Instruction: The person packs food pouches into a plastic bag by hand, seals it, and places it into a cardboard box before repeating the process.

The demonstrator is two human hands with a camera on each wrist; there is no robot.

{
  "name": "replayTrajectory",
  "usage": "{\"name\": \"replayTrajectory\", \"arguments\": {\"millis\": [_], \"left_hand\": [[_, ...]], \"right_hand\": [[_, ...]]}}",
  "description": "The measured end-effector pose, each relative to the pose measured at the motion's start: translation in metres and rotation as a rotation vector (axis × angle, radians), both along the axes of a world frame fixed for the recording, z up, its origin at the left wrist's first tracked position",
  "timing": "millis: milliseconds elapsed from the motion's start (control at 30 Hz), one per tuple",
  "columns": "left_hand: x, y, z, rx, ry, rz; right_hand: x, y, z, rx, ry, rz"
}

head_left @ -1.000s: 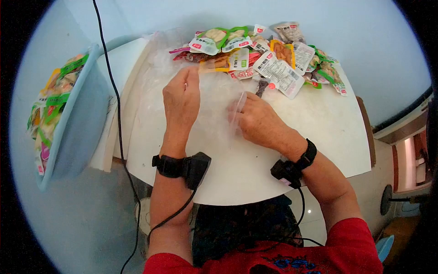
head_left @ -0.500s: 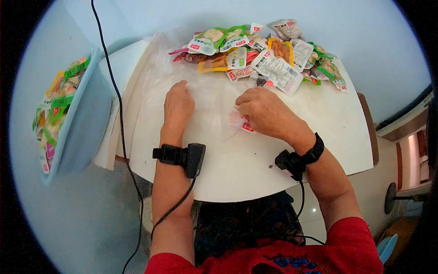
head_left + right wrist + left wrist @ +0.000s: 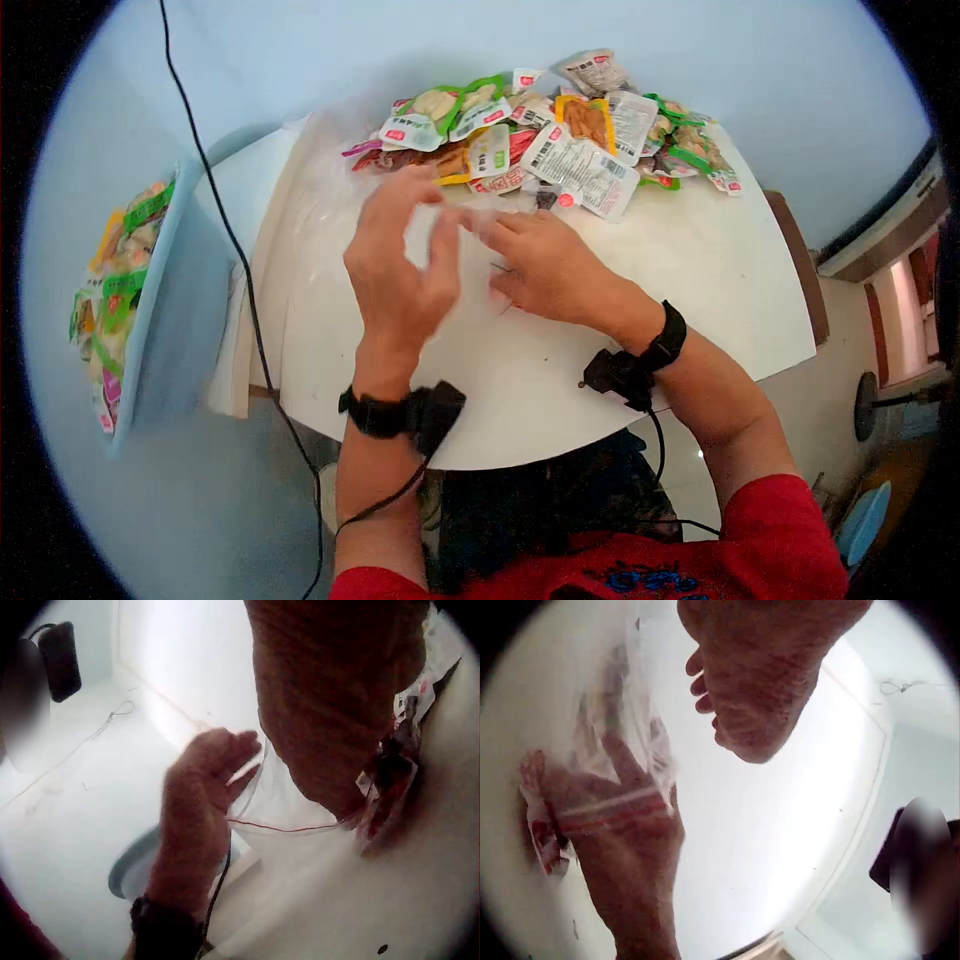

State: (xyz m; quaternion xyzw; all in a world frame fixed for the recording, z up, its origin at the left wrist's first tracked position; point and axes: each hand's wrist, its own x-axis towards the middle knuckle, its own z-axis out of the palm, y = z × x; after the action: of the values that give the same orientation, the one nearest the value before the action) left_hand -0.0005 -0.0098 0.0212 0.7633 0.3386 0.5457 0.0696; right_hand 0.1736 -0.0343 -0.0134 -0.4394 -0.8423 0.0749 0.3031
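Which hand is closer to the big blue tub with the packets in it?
Left. The left hand is between the tub and the right hand, which is farther across the table.

Beyond our right grip (image 3: 550, 265) we see green-edged packets (image 3: 475, 97); beneath it, a white desk (image 3: 700, 270); behind it, a blue-patterned red shirt (image 3: 740, 550).

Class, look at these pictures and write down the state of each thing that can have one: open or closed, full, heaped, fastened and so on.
Clear bag: mouth open, over part of the right hand.
Left hand: thumb and fingers apart.
Tub: heaped with packets.
Table packets: piled, apparently sealed.
Wrist straps: fastened.
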Motion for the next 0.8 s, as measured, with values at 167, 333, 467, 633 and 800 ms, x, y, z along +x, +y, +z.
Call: {"name": "replayTrajectory", "arguments": {"millis": [167,333,467,633,800], "left_hand": [[0.023,-0.025,-0.004,0.084,0.213,-0.186],[0.029,-0.024,-0.017,0.077,0.244,-0.098],[0.033,-0.024,-0.018,0.087,0.296,-0.020],[0.031,-0.023,-0.018,0.126,0.450,0.057],[0.026,-0.019,-0.028,0.065,0.443,0.136]], "right_hand": [[0.006,0.008,-0.020,0.052,0.096,-0.016],[0.005,0.009,-0.010,-0.126,0.324,-0.036],[0.009,0.004,0.014,-0.402,0.413,-0.023],[0.009,0.009,0.002,-0.266,0.433,0.055],[0.010,0.010,-0.003,-0.198,0.446,0.065]]}}
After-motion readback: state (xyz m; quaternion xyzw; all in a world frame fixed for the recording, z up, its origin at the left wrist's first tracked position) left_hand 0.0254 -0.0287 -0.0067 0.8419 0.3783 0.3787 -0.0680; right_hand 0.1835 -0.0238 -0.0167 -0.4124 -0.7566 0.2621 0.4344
